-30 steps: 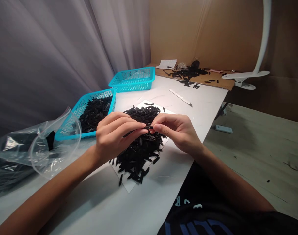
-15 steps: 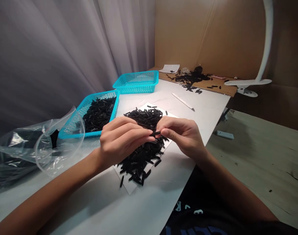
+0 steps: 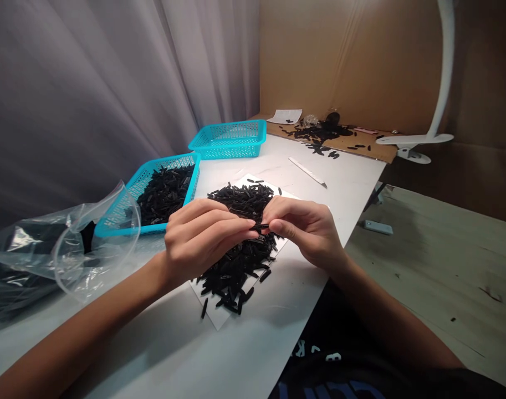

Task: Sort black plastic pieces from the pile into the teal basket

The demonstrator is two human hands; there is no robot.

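Note:
A small, narrow black piece (image 3: 260, 226) is pinched between my two hands, one end in each. My left hand (image 3: 207, 233) grips its left end with thumb and fingertips. On the other end, my right hand (image 3: 305, 230) closes with thumb and forefinger. Both hands hover over a heap of similar slim black pieces (image 3: 234, 277), which lies on a white sheet (image 3: 219, 316). The pieces' exact kind is too small to make out. Part of the heap is hidden behind my fingers.
Left of the heap stands a blue basket (image 3: 148, 228) filled with black pieces, beside a clear plastic bag (image 3: 36, 244). A second blue basket (image 3: 230, 151) sits behind. Farther back are a white strip (image 3: 306, 172), scattered black pieces (image 3: 323, 133) on cardboard and a white clip lamp (image 3: 414, 141).
The whole view has shifted slightly, so everything appears a little farther left. Both hands keep the same pinch on the black piece.

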